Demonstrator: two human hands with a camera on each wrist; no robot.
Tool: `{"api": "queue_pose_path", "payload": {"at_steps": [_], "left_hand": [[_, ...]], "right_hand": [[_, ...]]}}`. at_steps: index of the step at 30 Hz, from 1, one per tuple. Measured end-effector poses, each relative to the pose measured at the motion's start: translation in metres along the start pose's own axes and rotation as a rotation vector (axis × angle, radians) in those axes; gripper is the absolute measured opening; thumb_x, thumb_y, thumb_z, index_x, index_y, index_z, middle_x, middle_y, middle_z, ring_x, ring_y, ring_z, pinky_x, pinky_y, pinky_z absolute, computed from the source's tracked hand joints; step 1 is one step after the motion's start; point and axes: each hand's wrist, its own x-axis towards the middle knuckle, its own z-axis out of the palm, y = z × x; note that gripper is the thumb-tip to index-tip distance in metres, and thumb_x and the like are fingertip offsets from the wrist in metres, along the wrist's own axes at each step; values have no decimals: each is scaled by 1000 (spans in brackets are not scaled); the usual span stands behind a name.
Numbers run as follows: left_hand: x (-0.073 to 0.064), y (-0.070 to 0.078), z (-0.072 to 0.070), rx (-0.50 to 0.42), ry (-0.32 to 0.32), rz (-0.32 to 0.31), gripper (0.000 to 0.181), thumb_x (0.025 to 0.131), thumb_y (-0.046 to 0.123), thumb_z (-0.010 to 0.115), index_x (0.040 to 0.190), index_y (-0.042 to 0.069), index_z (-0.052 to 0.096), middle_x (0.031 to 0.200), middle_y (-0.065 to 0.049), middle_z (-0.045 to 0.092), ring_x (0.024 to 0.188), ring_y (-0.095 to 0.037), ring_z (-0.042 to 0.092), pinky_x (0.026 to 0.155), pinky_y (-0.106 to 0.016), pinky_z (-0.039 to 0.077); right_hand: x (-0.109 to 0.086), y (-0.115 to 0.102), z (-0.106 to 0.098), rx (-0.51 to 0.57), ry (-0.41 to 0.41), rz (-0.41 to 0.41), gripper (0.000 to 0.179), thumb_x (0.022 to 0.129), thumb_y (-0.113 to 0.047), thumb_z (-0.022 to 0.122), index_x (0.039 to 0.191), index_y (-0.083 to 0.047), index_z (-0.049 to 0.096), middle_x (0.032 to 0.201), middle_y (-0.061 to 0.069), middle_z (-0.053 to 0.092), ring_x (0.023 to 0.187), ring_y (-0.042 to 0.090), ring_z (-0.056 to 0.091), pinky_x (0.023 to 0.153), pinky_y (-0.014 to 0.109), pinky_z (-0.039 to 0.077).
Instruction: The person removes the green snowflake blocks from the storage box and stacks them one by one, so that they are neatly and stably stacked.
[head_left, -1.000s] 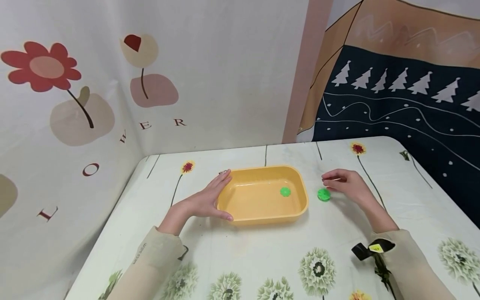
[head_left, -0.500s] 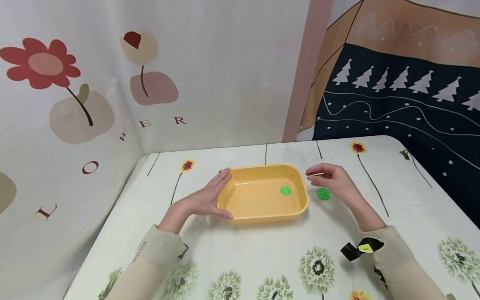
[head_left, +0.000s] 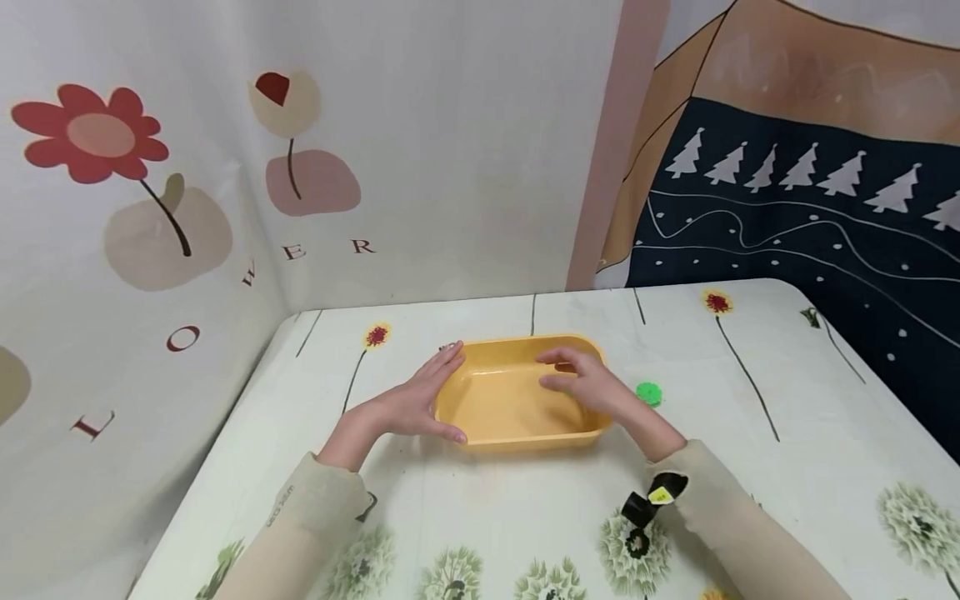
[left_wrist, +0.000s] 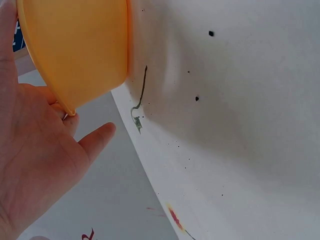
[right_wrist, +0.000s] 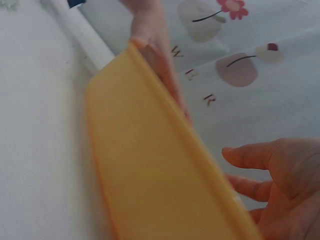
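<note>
A yellow rectangular tub (head_left: 510, 408) stands on the table. My left hand (head_left: 420, 400) rests around its left end, fingers at the far rim and thumb at the near rim. In the left wrist view the fingers meet the rim of the yellow tub (left_wrist: 80, 45). My right hand (head_left: 588, 383) is over the tub's right half, fingers loosely bent. The right wrist view shows the right hand's fingers (right_wrist: 250, 155) spread beside the rim, with nothing visible between them. A small green disc with a notched edge (head_left: 648, 394) lies on the table right of the tub, close to the right forearm.
A white flower-patterned cloth (head_left: 480, 508) covers the table. Behind it hangs a pale printed curtain (head_left: 450, 167), with a dark tree-patterned cloth (head_left: 757, 217) at the right. A black strap (head_left: 667, 485) sits on the right sleeve.
My right hand has moved left, from beside the green disc to over the tub. The green disc seen inside the tub earlier is now hidden behind it. The left hand stays at the tub.
</note>
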Motion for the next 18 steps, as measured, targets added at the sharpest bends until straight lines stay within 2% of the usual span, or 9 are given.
{"api": "queue_pose_path", "payload": {"at_steps": [4, 6, 9, 11, 13, 16, 18], "left_hand": [[-1, 0, 3, -5, -12, 0, 127, 74, 54, 83, 160, 1, 5, 170, -9, -9, 156, -34, -8, 124, -59, 15], [0, 0, 4, 0, -15, 0, 127, 74, 54, 83, 160, 2, 5, 170, -8, -10, 157, -34, -7, 124, -58, 15], [0, -1, 3, 12, -20, 5, 129, 73, 57, 82, 160, 2, 5, 170, -9, -10, 157, -34, -7, 123, -59, 16], [1, -1, 2, 14, -15, 6, 129, 73, 57, 82, 160, 2, 5, 170, -9, -9, 157, -35, -7, 123, -59, 17], [1, -1, 1, 12, -5, 6, 129, 73, 57, 83, 160, 1, 6, 170, -10, -8, 156, -36, -6, 123, -60, 17], [1, 0, 0, 6, -2, -4, 128, 73, 54, 84, 160, 2, 6, 170, -9, -9, 156, -35, -7, 123, -59, 16], [1, 0, 0, 3, -7, -8, 128, 73, 53, 84, 160, 2, 5, 170, -10, -9, 156, -35, -7, 124, -59, 15]], "right_hand": [[4, 8, 14, -46, -22, 27, 35, 99, -14, 61, 131, -1, 58, 139, 21, 57, 134, 44, 48, 114, 56, 37], [5, 9, 18, -47, -27, 9, 33, 98, -12, 61, 129, 0, 60, 137, 22, 59, 131, 43, 51, 111, 55, 41], [7, 9, 21, -58, 7, 3, 29, 96, -7, 64, 124, 0, 63, 134, 21, 60, 127, 42, 54, 108, 54, 44], [8, 8, 22, -137, 44, -8, 29, 93, -3, 67, 122, 1, 64, 131, 22, 60, 123, 41, 55, 105, 53, 46], [10, 6, 22, -262, 64, 11, 33, 89, -2, 71, 121, -1, 65, 129, 21, 60, 118, 38, 56, 102, 50, 48], [12, 4, 23, -450, 52, 33, 37, 84, 0, 73, 120, -2, 66, 122, 19, 60, 108, 33, 56, 95, 45, 49], [13, 4, 25, -528, 44, 50, 35, 83, 2, 71, 117, -2, 68, 116, 18, 61, 104, 30, 56, 92, 43, 49]]}}
